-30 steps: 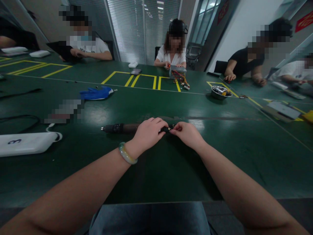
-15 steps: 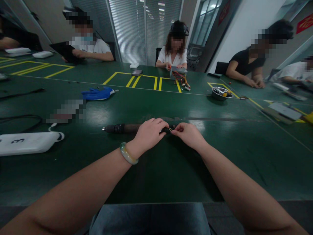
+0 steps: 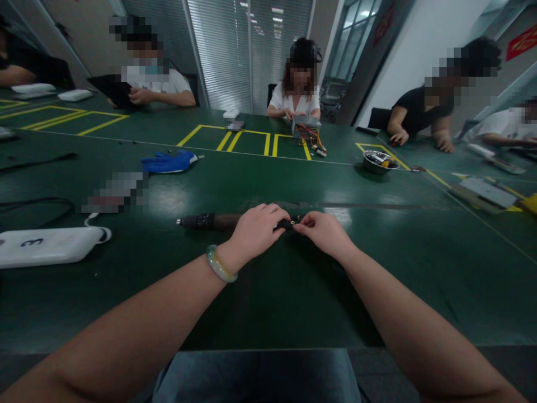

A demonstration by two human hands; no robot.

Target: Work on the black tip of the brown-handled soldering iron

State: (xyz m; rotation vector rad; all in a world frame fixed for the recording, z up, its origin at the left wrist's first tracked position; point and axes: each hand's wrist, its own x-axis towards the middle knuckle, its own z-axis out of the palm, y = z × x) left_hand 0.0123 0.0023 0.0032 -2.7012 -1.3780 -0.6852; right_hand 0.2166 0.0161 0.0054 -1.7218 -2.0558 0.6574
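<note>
A long dark electric screwdriver point(image 3: 224, 221) lies across the green table, its metal tip pointing left. My left hand point(image 3: 262, 224) is closed over its rear part, thumb on the near side, and a green bangle circles that wrist. My right hand point(image 3: 321, 229) pinches at the rear end, thumb and forefinger together. Between the two hands shows a small brass-coloured part point(image 3: 292, 223), touching or very near the right fingertips. What exactly the right fingers grip is too small and partly hidden.
A white power bank point(image 3: 50, 246) marked 3 with a cable lies at left, a blue glove point(image 3: 170, 161) beyond it. A metal bowl point(image 3: 380, 162) of small parts stands at right. Across the table, a person handles a grey metal box point(image 3: 305, 126) with coloured wires.
My hands and the electric screwdriver stay almost in place. Across at the right, a co-worker's hand has reached left to a small red thing on the table.
</note>
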